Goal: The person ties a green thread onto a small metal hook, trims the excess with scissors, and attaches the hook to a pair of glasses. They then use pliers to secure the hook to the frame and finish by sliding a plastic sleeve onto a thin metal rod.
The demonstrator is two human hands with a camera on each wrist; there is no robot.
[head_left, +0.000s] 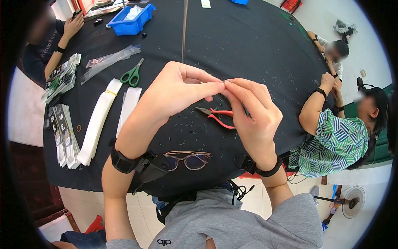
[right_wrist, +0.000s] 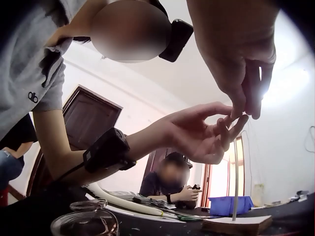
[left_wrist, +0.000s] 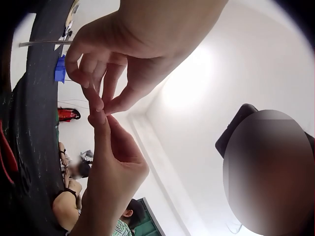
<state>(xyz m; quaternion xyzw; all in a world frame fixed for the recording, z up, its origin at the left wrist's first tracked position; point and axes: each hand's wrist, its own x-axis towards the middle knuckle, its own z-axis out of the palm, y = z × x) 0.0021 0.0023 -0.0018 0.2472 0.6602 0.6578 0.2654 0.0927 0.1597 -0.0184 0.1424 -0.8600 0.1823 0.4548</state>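
The left hand (head_left: 166, 95) and the right hand (head_left: 259, 110) are meeting above the black-covered desk (head_left: 257, 45), fingertips against fingertips. The grip of each is closing to a fine pinch, thumb against fingers, and between them they are holding a tiny piece (head_left: 224, 80). It is sitting just where the tips are joining, so most of it is being covered; its shape is, perhaps, something thin, but the view is too poor to be sure. Such a small thing is asking for the tips only, I judge, and two hands are giving it support from both sides.

Taking this meeting point as the centre of the clock in the head view, red-handled pliers (head_left: 212, 112) are lying near six o'clock, partly under the right hand, which is seemingly making them easy to reach. Glasses (head_left: 194, 162) are resting near seven o'clock, towards the body. Between eight and nine, a bundle of white strips (head_left: 98, 124) is being kept together by a yellow band (head_left: 111, 92), likely so that the strips are not spreading. Green scissors (head_left: 132, 77) are lying at nine, their blades pointing away from the person. A blue basket (head_left: 132, 23) is standing at ten, holding something white, and a slim rod (head_left: 184, 31) is rising at eleven.
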